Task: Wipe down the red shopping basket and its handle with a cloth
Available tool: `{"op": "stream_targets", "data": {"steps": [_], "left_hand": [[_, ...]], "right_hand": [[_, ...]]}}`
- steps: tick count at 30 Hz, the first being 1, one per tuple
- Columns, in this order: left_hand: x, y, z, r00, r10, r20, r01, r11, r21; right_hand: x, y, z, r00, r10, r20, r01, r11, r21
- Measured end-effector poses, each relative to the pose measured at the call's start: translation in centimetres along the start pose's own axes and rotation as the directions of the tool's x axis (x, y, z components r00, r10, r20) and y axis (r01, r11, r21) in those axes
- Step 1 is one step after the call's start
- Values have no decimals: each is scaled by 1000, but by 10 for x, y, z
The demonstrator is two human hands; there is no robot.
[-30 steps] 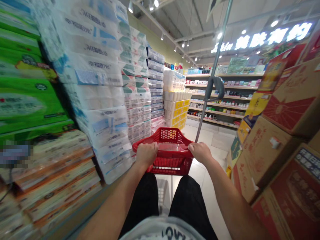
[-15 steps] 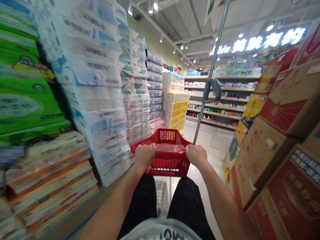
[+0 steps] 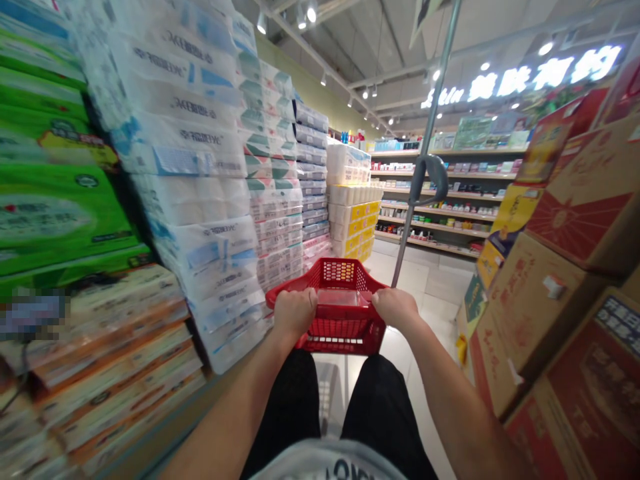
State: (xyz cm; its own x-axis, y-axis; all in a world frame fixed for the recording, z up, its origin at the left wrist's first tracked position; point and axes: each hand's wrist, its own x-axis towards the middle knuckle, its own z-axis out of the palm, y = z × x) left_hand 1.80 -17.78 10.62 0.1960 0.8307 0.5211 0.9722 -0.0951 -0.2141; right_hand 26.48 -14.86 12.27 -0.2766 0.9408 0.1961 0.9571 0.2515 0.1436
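Observation:
Both my hands grip the near rim of a red plastic shopping basket (image 3: 342,325), which sits on a wheeled cart in front of my legs. My left hand (image 3: 295,315) is shut around the rim's left side, and my right hand (image 3: 395,308) holds its right side. A clear plastic panel (image 3: 344,297) lies across the basket's top between my hands. Behind the basket's right corner rises a thin metal pole (image 3: 425,167) with a curved grey handle (image 3: 431,179). The basket's inside and the cart's wheels are hidden.
Tall stacks of wrapped toilet paper (image 3: 200,160) and green packs (image 3: 55,213) line the left. Printed cardboard cartons (image 3: 545,313) are piled on the right. Pale floor tiles (image 3: 425,313) run ahead to product shelves (image 3: 435,200).
The view has swayed slightly, shifting the stacks and cartons a little in the picture. Both hands keep their hold on the basket rim.

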Motion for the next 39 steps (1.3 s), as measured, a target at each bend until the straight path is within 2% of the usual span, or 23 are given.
{"op": "stream_targets", "data": {"steps": [2, 4, 5, 6, 7, 8, 10, 11, 13, 14, 16, 18, 20, 22, 24, 26, 28, 30, 32, 34, 36, 37, 39], "left_hand": [[0, 0, 0, 1000, -2, 0, 2, 1000, -4], [1, 0, -1, 1000, -9, 3, 9, 1000, -11], [1, 0, -1, 1000, -12, 6, 13, 1000, -17], [1, 1, -2, 1000, -15, 7, 15, 1000, -22], [1, 1, -2, 1000, -16, 8, 16, 1000, -25], [0, 1, -3, 1000, -15, 9, 15, 1000, -26], [0, 2, -5, 1000, -11, 10, 11, 1000, -22], [0, 2, -5, 1000, -8, 10, 8, 1000, -18], [0, 3, -7, 1000, -10, 14, 10, 1000, -9], [1, 4, -7, 1000, -13, 14, 13, 1000, -4], [1, 4, -7, 1000, -18, 15, 18, 1000, 2], [1, 3, -7, 1000, -21, 14, 21, 1000, 4], [0, 3, -7, 1000, -17, 16, 17, 1000, -2], [0, 3, -7, 1000, -13, 19, 13, 1000, -12], [0, 3, -8, 1000, -13, 20, 13, 1000, -23], [0, 4, -8, 1000, -20, 23, 20, 999, -36], [1, 5, -9, 999, -30, 32, 31, 998, -53], [1, 5, -8, 999, -39, 38, 41, 997, -63], [2, 5, -8, 998, -43, 35, 45, 997, -60], [1, 5, -7, 999, -37, 31, 38, 998, -48], [1, 4, -7, 999, -29, 32, 30, 999, -37], [0, 3, -8, 999, -29, 34, 30, 999, -34], [0, 3, -8, 999, -31, 40, 32, 999, -38]], "right_hand": [[-12, -9, 13, 970, 127, -205, -118, 991, 55], [-21, -17, 24, 871, 209, -445, -163, 977, 140], [-24, -19, 26, 831, 224, -510, -160, 973, 166], [-24, -20, 27, 818, 222, -531, -151, 973, 176], [-22, -20, 24, 835, 218, -505, -149, 973, 175], [-18, -18, 19, 879, 202, -432, -145, 976, 161], [-8, -13, 6, 967, 136, -214, -112, 986, 122], [-3, -11, 0, 989, 91, -113, -79, 991, 107], [4, -11, -8, 999, 39, -2, -38, 994, 99], [4, -12, -8, 999, 48, -15, -46, 994, 102], [-2, -20, -1, 983, 122, -140, -106, 987, 117], [-11, -29, 8, 928, 193, -319, -152, 977, 147], [-15, -33, 13, 878, 226, -422, -165, 970, 176], [-12, -32, 11, 904, 224, -363, -163, 968, 190], [-6, -29, 6, 952, 206, -225, -163, 967, 197], [-3, -29, 6, 964, 202, -171, -166, 965, 205], [-7, -33, 12, 930, 229, -289, -167, 960, 223], [-15, -39, 21, 857, 235, -458, -137, 962, 238], [-19, -42, 24, 820, 232, -523, -118, 963, 241], [-14, -41, 17, 869, 228, -438, -134, 963, 236], [-3, -36, 4, 955, 169, -242, -114, 968, 225], [2, -34, -1, 980, 126, -156, -89, 970, 228], [8, -33, -5, 988, 122, -91, -96, 964, 248]]}}
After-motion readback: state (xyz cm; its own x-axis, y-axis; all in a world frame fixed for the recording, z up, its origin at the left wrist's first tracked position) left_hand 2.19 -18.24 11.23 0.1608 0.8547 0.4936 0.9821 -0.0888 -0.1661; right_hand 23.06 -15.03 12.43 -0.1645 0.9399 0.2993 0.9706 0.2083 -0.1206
